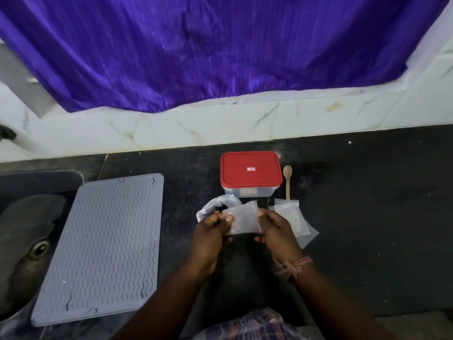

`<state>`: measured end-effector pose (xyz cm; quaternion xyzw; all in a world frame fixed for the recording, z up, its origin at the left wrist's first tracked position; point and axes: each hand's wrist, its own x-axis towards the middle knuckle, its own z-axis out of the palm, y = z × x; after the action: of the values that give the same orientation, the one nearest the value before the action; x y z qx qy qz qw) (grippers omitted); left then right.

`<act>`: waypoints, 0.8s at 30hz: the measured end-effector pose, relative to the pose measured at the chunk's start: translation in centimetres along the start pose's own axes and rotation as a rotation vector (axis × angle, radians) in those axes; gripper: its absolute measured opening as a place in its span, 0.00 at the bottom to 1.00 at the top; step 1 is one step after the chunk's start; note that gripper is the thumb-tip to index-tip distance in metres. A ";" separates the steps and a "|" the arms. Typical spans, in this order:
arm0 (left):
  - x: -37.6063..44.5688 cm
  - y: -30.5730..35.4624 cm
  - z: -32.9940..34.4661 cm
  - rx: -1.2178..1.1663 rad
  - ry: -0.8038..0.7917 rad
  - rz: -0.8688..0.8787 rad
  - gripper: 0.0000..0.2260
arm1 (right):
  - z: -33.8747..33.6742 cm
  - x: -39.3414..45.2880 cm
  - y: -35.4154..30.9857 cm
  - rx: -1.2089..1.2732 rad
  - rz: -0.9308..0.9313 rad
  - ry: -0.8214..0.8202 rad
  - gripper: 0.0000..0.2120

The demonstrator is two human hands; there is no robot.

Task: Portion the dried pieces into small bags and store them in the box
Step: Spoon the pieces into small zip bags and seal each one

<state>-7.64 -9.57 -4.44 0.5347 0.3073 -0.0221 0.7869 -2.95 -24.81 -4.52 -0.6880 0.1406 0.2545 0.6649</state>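
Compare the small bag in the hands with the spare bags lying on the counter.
The held bag is lifted off the counter, pinched by the left hand and right hand; the spare bags lie flat, overlapping, untouched. Both look translucent and empty.

- Grey ribbed mat (103,246), laid flat on the dark countertop (367,217), partly over the sink (27,241).
- Purple curtain (208,50), hung above the white marbled tiles (220,123).
- Checked cloth (257,325), seen at the bottom edge.
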 end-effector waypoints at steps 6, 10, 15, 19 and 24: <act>0.1 0.8 -0.3 0.250 0.117 0.127 0.06 | -0.9 0.6 -1.5 0.153 0.035 -0.049 0.06; 0.1 1.8 0.5 0.381 0.179 0.224 0.05 | -1.0 0.5 -2.4 0.220 0.014 -0.078 0.06; -0.1 2.3 1.9 0.672 0.342 0.502 0.12 | -0.9 0.8 -2.9 -0.038 -0.149 0.114 0.01; 0.3 2.6 3.9 0.625 -0.029 0.375 0.04 | -0.2 0.9 -3.2 0.058 -0.179 0.111 0.06; 1.1 2.3 3.6 0.598 -0.118 0.271 0.05 | -0.2 0.7 -3.3 0.116 -0.065 0.018 0.09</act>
<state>-4.28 -11.31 -2.26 0.7759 0.1670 -0.0373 0.6072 -0.60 -24.62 -2.08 -0.6548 0.1384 0.2180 0.7103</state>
